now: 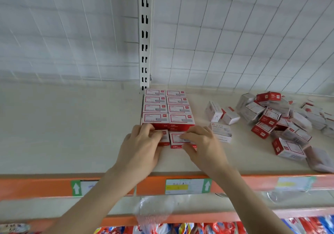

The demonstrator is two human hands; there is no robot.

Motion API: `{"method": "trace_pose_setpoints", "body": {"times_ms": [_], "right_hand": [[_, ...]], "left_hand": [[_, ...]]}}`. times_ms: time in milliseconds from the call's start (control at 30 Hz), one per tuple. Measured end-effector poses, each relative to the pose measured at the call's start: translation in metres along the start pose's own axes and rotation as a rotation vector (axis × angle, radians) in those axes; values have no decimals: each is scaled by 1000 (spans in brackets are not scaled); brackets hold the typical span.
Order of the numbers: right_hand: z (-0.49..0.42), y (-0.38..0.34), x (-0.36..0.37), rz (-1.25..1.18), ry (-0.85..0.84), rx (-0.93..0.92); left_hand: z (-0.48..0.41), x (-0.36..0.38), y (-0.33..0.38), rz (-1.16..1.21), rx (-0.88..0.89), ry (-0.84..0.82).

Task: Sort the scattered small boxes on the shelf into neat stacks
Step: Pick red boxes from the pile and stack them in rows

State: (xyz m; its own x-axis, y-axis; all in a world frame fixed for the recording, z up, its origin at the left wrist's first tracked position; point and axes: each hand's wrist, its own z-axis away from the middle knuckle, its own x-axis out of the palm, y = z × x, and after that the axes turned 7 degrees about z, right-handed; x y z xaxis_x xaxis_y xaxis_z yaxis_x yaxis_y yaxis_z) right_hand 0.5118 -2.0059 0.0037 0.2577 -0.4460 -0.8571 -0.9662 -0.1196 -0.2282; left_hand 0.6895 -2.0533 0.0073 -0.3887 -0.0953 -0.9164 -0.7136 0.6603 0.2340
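Small red-and-white boxes stand in two neat columns of stacks (167, 107) on the cream shelf (72, 125), running back to the upright post. At the front of the columns lie two lower boxes side by side. My left hand (141, 148) grips the left front box (163, 139), fingers curled over its top. My right hand (202, 143) holds the right front box (178, 140), fingers on its top and thumb at its front face. A loose heap of the same boxes (282, 120) sprawls at the right.
Three stray boxes (221, 116) lie between the stacks and the heap, one (222, 132) right beside my right hand. An orange price rail (235, 181) edges the shelf front. A wire grid backs the shelf. Packaged goods hang below.
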Motion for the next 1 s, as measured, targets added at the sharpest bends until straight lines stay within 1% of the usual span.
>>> {"method": "trace_pose_setpoints", "body": {"times_ms": [67,167,433,633,900,1000], "right_hand": [[3,0,0,-4,-1,3],[8,0,0,-1,9,-14],[1,-2,8,28,104,57],[-7,0,11,33,91,48],[-10,2,15,39,124,27],[-10,2,16,45,128,31]], "left_hand": [[8,3,5,-6,27,36],[17,3,9,-35,-14,48],[25,4,16,-78,-89,-7],[23,7,14,-76,-93,6],[22,12,13,-87,-86,40],[20,12,13,-78,-109,12]]}}
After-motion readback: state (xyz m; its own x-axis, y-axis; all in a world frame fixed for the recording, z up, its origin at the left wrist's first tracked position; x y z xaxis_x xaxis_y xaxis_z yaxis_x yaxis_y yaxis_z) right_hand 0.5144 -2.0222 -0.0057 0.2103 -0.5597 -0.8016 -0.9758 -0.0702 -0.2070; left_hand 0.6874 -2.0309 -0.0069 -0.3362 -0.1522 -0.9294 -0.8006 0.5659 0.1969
